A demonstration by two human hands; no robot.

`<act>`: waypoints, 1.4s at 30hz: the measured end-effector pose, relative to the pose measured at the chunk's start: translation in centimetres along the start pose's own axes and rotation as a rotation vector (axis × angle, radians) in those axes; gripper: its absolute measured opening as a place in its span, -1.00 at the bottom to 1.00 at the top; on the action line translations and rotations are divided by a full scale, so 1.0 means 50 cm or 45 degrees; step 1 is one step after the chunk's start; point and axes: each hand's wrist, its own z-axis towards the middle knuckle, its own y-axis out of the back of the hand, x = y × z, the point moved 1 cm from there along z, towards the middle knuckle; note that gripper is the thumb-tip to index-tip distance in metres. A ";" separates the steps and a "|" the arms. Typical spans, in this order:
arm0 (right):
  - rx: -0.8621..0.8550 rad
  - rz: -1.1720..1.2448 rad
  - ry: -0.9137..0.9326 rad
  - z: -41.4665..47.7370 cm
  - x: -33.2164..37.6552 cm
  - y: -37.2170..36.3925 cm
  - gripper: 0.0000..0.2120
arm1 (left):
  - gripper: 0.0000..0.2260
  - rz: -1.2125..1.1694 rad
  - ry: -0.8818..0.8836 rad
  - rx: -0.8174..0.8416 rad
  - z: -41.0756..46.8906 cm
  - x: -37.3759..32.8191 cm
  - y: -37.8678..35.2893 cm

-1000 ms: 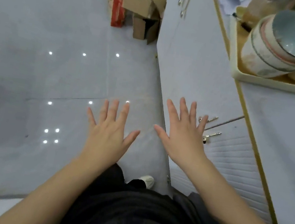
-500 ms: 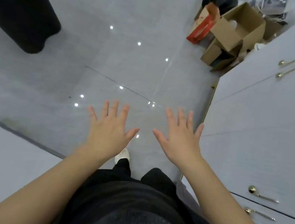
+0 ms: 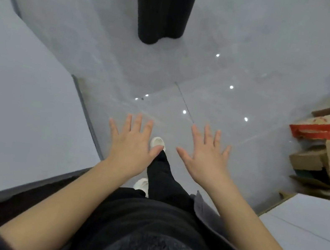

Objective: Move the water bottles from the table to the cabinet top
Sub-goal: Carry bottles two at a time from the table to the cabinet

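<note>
Two big grey surfaces flank the glossy floor (image 3: pixel 251 41): the bench (image 3: pixel 14 98) on the left, a cabinet (image 3: pixel 312 234) at lower right. Cardboard boxes (image 3: pixel 318 160) pile by the cabinet. Left hand (image 3: pixel 131 145) and right hand (image 3: pixel 209 157) hover palms down, each grip wide and empty. No bottles show.
</note>
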 end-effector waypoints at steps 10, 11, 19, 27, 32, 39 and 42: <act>0.090 -0.220 0.294 0.275 0.072 0.166 -0.30 | -0.33 -0.180 0.302 0.008 0.187 0.022 0.102; 0.095 -0.236 0.320 0.296 0.082 0.180 -0.29 | -0.33 -0.196 0.335 0.001 0.200 0.028 0.111; 0.100 -0.336 0.462 0.409 0.157 0.248 -0.29 | -0.32 -0.297 0.484 -0.023 0.276 0.072 0.167; 0.103 -0.379 0.450 0.524 0.265 0.298 -0.29 | -0.34 -0.325 0.469 -0.006 0.392 0.178 0.232; 0.084 -0.332 0.371 0.624 0.382 0.355 -0.28 | -0.32 -0.310 0.435 0.014 0.501 0.306 0.302; 0.052 -0.245 0.356 0.717 0.559 0.438 -0.28 | -0.32 -0.276 0.413 0.005 0.607 0.468 0.429; 0.048 -0.211 0.331 0.751 0.606 0.465 -0.28 | -0.32 -0.269 0.393 0.036 0.635 0.505 0.463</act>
